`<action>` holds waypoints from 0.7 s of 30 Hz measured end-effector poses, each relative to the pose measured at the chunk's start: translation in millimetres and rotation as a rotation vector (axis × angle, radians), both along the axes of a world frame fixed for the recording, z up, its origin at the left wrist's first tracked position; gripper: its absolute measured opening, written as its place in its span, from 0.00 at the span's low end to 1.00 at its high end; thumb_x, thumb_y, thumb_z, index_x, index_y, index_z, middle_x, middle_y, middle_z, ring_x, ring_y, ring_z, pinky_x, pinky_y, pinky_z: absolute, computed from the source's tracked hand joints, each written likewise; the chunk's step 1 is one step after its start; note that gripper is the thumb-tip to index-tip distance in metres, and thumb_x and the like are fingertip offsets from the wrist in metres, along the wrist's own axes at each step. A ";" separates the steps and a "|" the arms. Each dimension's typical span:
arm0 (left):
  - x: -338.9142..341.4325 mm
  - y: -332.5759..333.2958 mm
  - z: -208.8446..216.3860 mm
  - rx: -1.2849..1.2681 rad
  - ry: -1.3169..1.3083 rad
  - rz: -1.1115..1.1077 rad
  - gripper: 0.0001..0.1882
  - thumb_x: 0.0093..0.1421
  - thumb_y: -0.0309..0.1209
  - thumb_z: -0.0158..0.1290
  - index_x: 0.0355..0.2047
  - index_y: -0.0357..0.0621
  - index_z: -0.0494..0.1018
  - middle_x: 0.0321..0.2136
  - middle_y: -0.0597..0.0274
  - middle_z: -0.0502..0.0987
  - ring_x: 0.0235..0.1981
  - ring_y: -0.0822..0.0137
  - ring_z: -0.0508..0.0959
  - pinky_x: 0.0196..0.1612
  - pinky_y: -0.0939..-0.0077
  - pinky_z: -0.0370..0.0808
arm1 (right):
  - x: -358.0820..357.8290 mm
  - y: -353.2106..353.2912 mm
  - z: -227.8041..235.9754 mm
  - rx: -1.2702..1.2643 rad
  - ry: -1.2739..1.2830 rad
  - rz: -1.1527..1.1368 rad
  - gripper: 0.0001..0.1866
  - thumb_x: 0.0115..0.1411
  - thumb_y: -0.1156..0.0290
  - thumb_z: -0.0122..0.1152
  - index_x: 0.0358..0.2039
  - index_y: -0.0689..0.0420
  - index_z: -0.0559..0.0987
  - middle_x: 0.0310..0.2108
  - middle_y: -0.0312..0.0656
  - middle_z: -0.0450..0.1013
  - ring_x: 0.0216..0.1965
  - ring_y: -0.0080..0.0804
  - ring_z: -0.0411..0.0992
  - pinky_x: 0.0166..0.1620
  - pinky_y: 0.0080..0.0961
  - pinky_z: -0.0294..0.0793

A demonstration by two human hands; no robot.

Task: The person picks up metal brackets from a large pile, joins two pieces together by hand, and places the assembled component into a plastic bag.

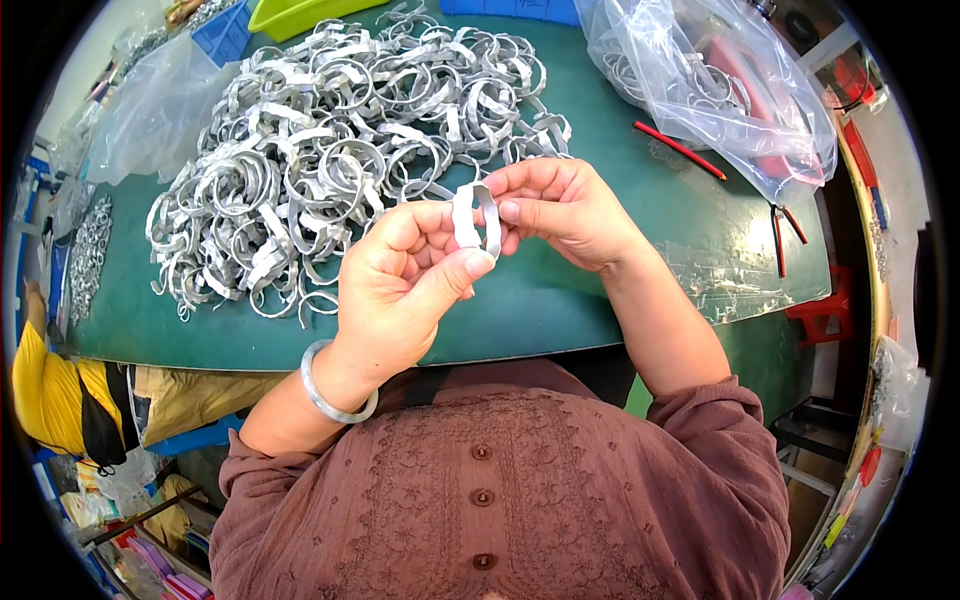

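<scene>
Between my two hands, over the near part of the green table (pixel 560 310), is a silvery metal ring band (pixel 466 217), held on edge with its opening partly toward me. My left hand (pixel 405 260) pinches its left and lower side, thumb in front and fingers curled behind. From the right, my right hand (pixel 560 210) grips the band's upper right side between thumb and fingers. Just beyond my hands lies a large heap of similar silvery rings (pixel 330 150), tangled together, some round and some with open ends.
At the back right, a clear plastic bag (pixel 790 130) holds more rings. Red-handled pliers (pixel 780 240) and a red stick-like tool (pixel 680 150) lie near it. A green basket (pixel 300 14) and blue bins (pixel 510 9) stand at the back. Another clear bag (pixel 150 110) lies left of the heap.
</scene>
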State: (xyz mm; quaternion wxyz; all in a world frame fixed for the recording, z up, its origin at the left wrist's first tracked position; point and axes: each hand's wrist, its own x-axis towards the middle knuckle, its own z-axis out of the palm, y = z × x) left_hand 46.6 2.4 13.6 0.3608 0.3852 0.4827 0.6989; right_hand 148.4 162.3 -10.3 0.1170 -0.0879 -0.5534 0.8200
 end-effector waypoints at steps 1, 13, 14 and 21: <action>-0.1 0.0 0.1 -0.003 0.008 -0.001 0.12 0.52 0.23 0.52 0.38 0.33 0.67 0.25 0.63 0.72 0.22 0.79 0.71 0.23 0.89 0.69 | -0.2 -0.1 -0.2 0.000 0.000 0.000 0.10 0.54 0.78 0.52 0.37 0.67 0.72 0.29 0.43 0.74 0.24 0.23 0.72 0.29 0.18 0.72; 0.8 -0.1 0.9 0.003 0.010 -0.016 0.13 0.52 0.22 0.52 0.38 0.33 0.67 0.25 0.64 0.71 0.22 0.79 0.71 0.23 0.89 0.69 | -0.2 0.4 -3.1 -0.012 -0.001 -0.016 0.11 0.54 0.76 0.52 0.37 0.67 0.72 0.29 0.43 0.74 0.24 0.24 0.72 0.29 0.18 0.72; 1.0 -0.2 1.0 0.003 0.004 -0.016 0.13 0.52 0.22 0.52 0.38 0.33 0.67 0.25 0.64 0.71 0.22 0.79 0.71 0.23 0.89 0.69 | -0.1 0.5 -3.1 -0.011 -0.003 -0.015 0.11 0.54 0.76 0.52 0.37 0.67 0.72 0.29 0.44 0.74 0.24 0.24 0.72 0.29 0.18 0.73; 0.7 -0.6 1.0 -0.006 0.000 -0.029 0.12 0.51 0.21 0.52 0.38 0.34 0.67 0.25 0.64 0.71 0.21 0.79 0.70 0.23 0.90 0.69 | 0.4 1.3 -3.2 -0.006 -0.016 -0.015 0.10 0.54 0.76 0.52 0.37 0.67 0.72 0.29 0.44 0.74 0.23 0.24 0.71 0.29 0.19 0.73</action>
